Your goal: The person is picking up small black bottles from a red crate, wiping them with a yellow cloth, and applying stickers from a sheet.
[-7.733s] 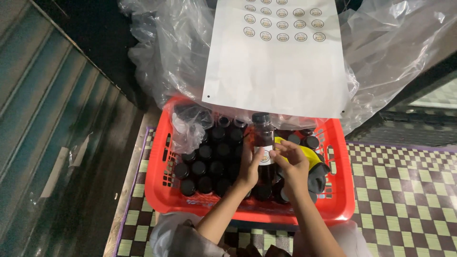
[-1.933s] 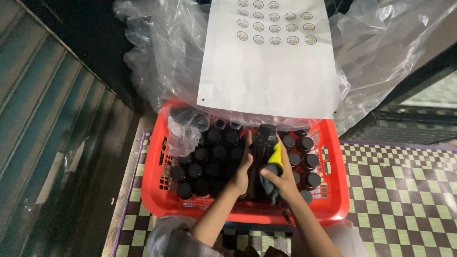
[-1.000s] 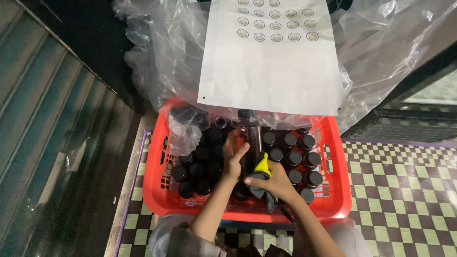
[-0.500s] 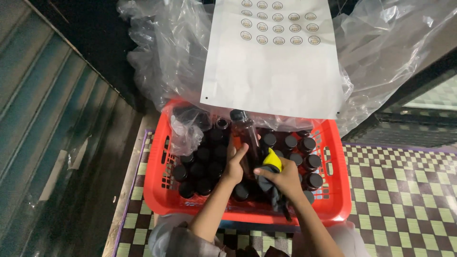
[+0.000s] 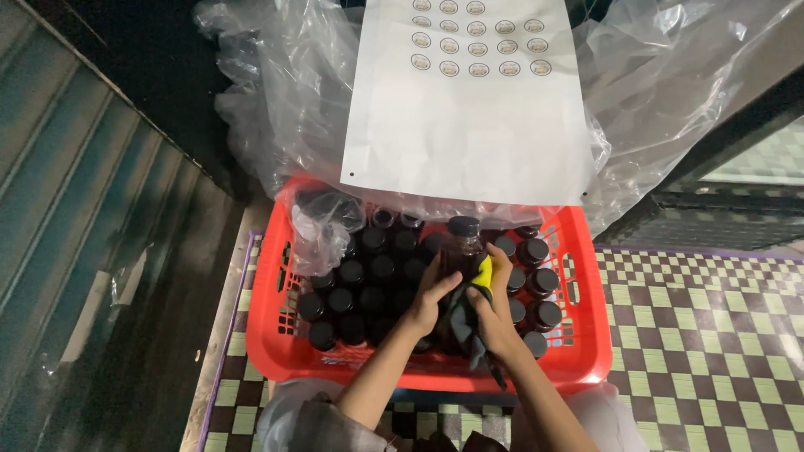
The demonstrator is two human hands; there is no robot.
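Moved: bottle (image 5: pixel 461 248) sat higher than half a second before, lifted clear of the other caps; both hands stayed on it. Camera view barely shifted.
Left hand: left hand (image 5: pixel 431 295) was wrapped around the bottle's lower left side, fingers curled on the body, thumb up along it. Closed grip, holding the bottle.
Right hand: right hand (image 5: pixel 494 308) was pressed to the bottle's right side, fingers narrow and closed over a yellow pad (image 5: pixel 483 272) and a dark cloth (image 5: pixel 466 331). Cloth hung down below the palm toward the basket's near wall.
Bottle: dark, round black cap, roughly upright, above the middle of the basket, between the two hands. Base was hidden by the hands, so I couldn't tell if it touched anything below.
Basket: red slotted plastic basket (image 5: pixel 276 335), packed with matching dark bottles (image 5: pixel 352 289) in rows, caps up. More stood on the right side (image 5: pixel 536 285).
Bag: clear crumpled plastic bag (image 5: pixel 285 100) behind the basket, a fold of it drooping into the back-left corner over a few caps.
Sheet: white sheet (image 5: pixel 469 134) lay on the bag past the basket's far rim, with rows of small round stickers (image 5: pixel 477 38) near its top.
Floor: green-and-dark checkered mat (image 5: pixel 712 335) under and right of the basket; dark ribbed surface (image 5: pixel 92 234) on the left.
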